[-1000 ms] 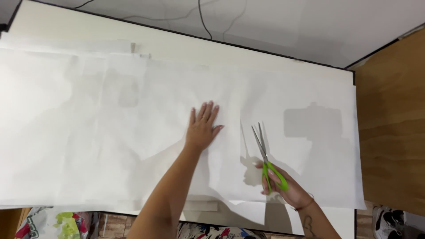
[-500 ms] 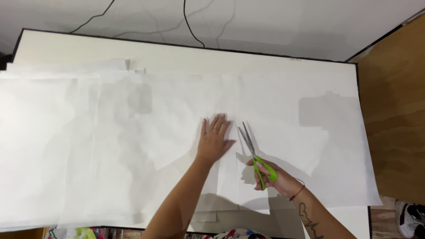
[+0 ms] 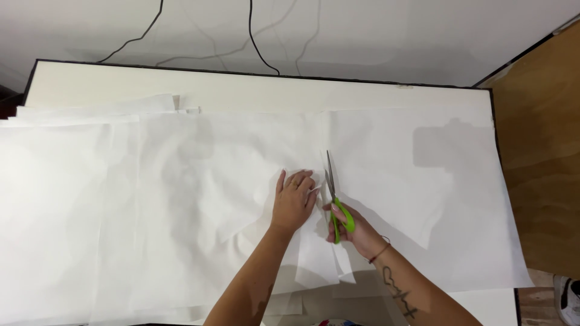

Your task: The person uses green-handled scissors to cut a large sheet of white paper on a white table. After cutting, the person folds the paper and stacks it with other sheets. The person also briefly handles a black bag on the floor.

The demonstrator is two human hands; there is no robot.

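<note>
A large sheet of white paper (image 3: pixel 181 199) covers most of a white table (image 3: pixel 254 90). My left hand (image 3: pixel 294 200) lies flat on the paper with fingers spread, just left of the cut line. My right hand (image 3: pixel 350 229) grips green-handled scissors (image 3: pixel 333 196); their metal blades point away from me and sit in the paper right beside my left fingertips. A slit in the paper runs from the near edge up to the blades. Cut paper flaps (image 3: pixel 320 259) lie between my two forearms.
More white sheets (image 3: pixel 96 108) stack under the big one at the far left. Black cables (image 3: pixel 254 36) hang over the white wall behind the table. A brown wooden floor (image 3: pixel 544 151) lies to the right, with a shoe (image 3: pixel 568 299) at the lower right corner.
The scissors have advanced farther into the paper, away from me. My left hand has shifted along with them, staying flat beside the blades. The camera view has drifted left and down.
</note>
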